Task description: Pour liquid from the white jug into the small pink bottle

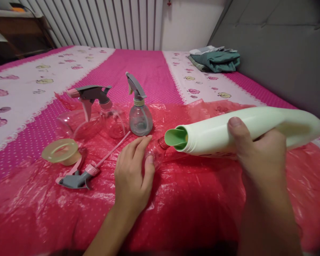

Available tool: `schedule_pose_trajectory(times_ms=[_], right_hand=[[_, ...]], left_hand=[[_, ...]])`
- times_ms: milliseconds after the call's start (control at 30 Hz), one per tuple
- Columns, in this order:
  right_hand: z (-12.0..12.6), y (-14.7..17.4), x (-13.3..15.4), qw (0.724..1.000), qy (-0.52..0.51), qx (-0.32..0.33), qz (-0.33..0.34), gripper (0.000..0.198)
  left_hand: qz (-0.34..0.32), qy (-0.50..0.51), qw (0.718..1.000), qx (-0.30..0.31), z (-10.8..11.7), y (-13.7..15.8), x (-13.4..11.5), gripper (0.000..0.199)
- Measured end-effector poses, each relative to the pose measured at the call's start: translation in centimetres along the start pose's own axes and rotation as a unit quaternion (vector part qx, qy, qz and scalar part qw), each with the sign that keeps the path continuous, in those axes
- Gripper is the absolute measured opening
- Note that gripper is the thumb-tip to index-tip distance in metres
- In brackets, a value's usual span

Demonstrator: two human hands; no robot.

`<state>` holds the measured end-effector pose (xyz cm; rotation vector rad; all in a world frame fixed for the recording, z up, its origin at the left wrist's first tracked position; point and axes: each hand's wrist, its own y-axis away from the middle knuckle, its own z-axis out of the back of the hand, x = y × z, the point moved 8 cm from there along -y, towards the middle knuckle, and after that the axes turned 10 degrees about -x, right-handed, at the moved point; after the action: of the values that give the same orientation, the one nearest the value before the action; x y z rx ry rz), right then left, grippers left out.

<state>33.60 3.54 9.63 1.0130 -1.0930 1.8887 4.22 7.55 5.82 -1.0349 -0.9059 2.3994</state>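
My right hand (261, 149) is wrapped round a large pale green plastic jug (216, 131), tipped almost level with its mouth to the left. Its green pouring spout (176, 138) is at the neck of a small clear spray bottle without its top (156, 153); whether they touch I cannot tell. My left hand (134, 170) grips this bottle on the red sheet. Left of that hand lies a loose grey and pink spray head (78, 179) with its tube. A yellowish funnel-like cap (61, 152) sits just behind the spray head. No liquid stream can be made out.
Behind my left hand stands a small spray bottle with a grey head (140, 117). A larger clear spray bottle with a grey and pink trigger (93, 96) is to its left. Red plastic sheeting (192, 199) covers the patterned bed (146, 67). Folded clothes (216, 58) lie at the back right.
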Motion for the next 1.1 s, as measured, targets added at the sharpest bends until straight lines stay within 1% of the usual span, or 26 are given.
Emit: schedule_pose_trajectory(times_ms=[700,867,1100], right_hand=[[-0.19,-0.02,-0.18,1.0,0.001,-0.001,-0.011,0.08],[-0.16,-0.04,-0.16,1.0,0.0,-0.001,0.001,0.081],[-0.07,0.04,-0.08,1.0,-0.006,0.003,0.0,0.08]], left_hand=[[0.003,-0.001,1.0,0.003,0.0,0.08,0.09,0.041],[0.003,0.001,1.0,0.004,0.0,0.07,0.05,0.04],[0.01,0.004,1.0,0.004,0.01,0.0,0.08,0.04]])
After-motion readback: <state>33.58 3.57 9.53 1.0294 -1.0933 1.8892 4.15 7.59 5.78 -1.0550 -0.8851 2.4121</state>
